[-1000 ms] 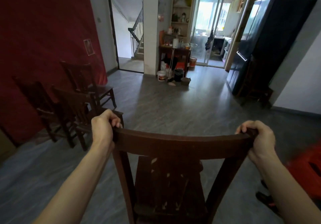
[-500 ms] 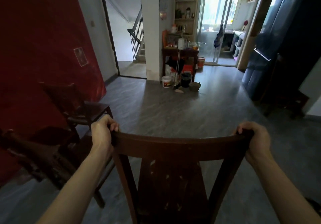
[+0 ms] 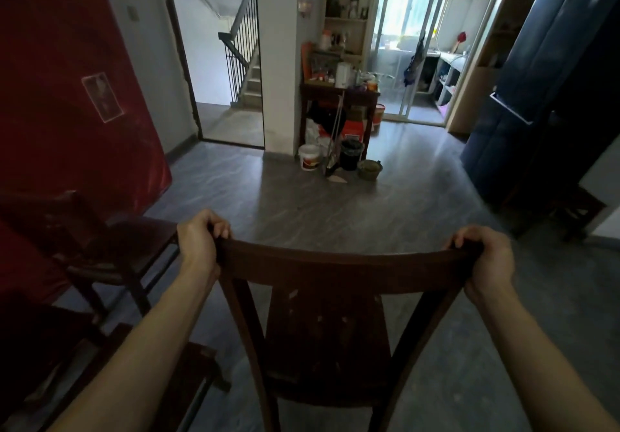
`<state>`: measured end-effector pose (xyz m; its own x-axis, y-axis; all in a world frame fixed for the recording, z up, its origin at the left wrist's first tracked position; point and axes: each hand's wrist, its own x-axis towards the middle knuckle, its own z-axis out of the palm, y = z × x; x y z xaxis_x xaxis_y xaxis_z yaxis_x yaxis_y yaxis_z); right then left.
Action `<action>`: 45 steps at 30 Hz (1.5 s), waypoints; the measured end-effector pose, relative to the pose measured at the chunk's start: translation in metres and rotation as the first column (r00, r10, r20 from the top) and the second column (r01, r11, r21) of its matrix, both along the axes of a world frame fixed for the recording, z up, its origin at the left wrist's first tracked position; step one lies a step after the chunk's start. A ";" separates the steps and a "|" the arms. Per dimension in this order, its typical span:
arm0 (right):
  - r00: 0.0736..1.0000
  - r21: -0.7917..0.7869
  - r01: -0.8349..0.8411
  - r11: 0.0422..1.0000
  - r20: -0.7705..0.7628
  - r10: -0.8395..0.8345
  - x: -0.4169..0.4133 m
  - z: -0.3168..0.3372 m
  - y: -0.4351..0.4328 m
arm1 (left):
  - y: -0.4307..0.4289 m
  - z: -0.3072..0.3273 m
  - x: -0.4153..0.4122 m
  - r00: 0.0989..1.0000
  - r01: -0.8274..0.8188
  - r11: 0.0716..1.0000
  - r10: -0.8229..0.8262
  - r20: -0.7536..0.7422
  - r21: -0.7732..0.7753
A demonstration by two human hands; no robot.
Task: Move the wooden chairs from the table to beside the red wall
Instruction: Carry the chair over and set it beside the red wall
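A dark wooden chair (image 3: 339, 274) fills the lower middle of the view, its back toward me. My left hand (image 3: 199, 242) grips the left end of its top rail and my right hand (image 3: 486, 259) grips the right end. The red wall (image 3: 60, 96) rises on the left. Another wooden chair (image 3: 110, 250) stands beside that wall, just left of my left hand. A further dark chair (image 3: 188, 374) shows at the lower left, partly hidden by my left forearm.
Grey floor stretches ahead. A small cluttered table (image 3: 339, 92) with buckets (image 3: 308, 156) beneath stands by the pillar. An open doorway with stairs (image 3: 231, 72) is at the back left. A dark blue cabinet (image 3: 543, 89) stands on the right.
I have moved forward with the chair in both hands. The chairs by the red wall have drawn closer and slid to the lower left. The far table looks nearer.
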<state>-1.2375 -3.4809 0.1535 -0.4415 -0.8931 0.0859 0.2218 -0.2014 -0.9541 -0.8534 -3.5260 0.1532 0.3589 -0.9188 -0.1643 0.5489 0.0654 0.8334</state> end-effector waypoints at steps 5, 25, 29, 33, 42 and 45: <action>1.000 -0.039 0.007 0.999 0.010 -0.006 0.039 -0.015 -0.108 | -0.110 -0.008 0.040 1.000 0.001 1.000 -0.001 -0.007 -0.011; 0.996 -0.127 -0.077 0.989 -0.049 0.071 0.282 -0.087 -0.407 | -0.384 -0.057 0.277 0.984 -0.117 0.991 0.124 0.131 -0.059; 0.998 -0.091 -0.021 0.996 -0.065 0.015 0.336 -0.107 -0.419 | -0.409 -0.073 0.334 0.986 -0.072 0.992 0.086 0.141 -0.105; 1.000 -0.046 -0.009 0.999 0.004 0.010 0.381 -0.124 -0.418 | -0.419 -0.088 0.376 0.977 -0.037 0.991 0.063 0.206 -0.126; 0.999 0.036 -0.033 0.999 0.022 0.033 0.429 -0.168 -0.398 | -0.407 -0.131 0.420 0.971 0.009 0.998 0.005 0.240 -0.056; 0.998 0.024 -0.062 0.998 0.019 0.061 0.437 -0.173 -0.399 | -0.399 -0.145 0.433 0.976 -0.012 0.999 0.019 0.218 -0.033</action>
